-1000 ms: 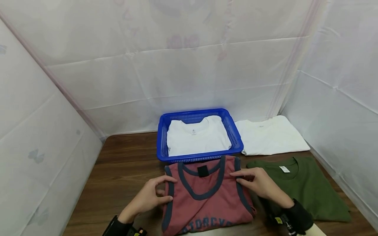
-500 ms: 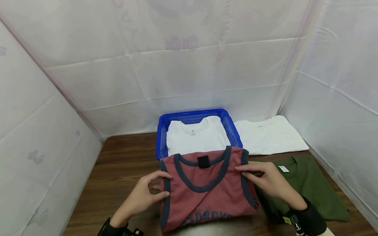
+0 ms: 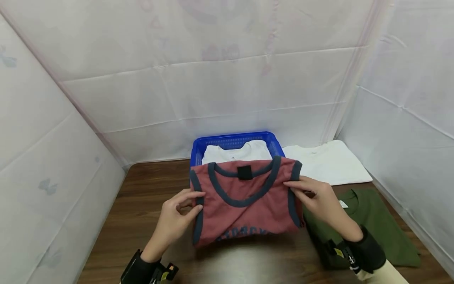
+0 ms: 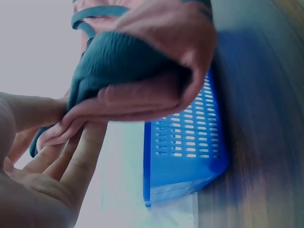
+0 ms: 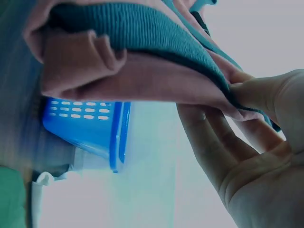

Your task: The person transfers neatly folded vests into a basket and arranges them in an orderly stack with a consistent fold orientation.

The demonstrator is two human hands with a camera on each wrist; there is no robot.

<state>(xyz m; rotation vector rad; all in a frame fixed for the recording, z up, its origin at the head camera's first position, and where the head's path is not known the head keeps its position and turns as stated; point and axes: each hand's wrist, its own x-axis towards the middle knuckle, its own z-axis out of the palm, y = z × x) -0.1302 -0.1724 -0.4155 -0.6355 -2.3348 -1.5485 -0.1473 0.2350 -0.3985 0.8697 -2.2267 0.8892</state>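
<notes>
A folded red tank top (image 3: 244,197) with dark blue-grey trim, a black neck label and dark lettering is held up off the table between both hands. My left hand (image 3: 173,217) pinches its left edge, thumb on one face and fingers beneath, as the left wrist view shows. At the right edge my right hand (image 3: 317,199) pinches the cloth the same way. The shirt covers the front of a blue plastic basket (image 3: 232,138), in which a folded white T-shirt (image 3: 262,148) lies. In the right wrist view the basket's side (image 5: 85,123) appears below the raised cloth.
To the right of the basket lies another folded white T-shirt (image 3: 328,163). A folded green T-shirt (image 3: 372,228) rests in front of it, partly behind my right forearm. White sheeting (image 3: 220,86) walls off the back and both sides of the wooden table (image 3: 142,205).
Both hands have lifted the tank top from the table and carried it forward, so its collar now overlaps the basket's front. The basket and the other shirts have stayed put.
</notes>
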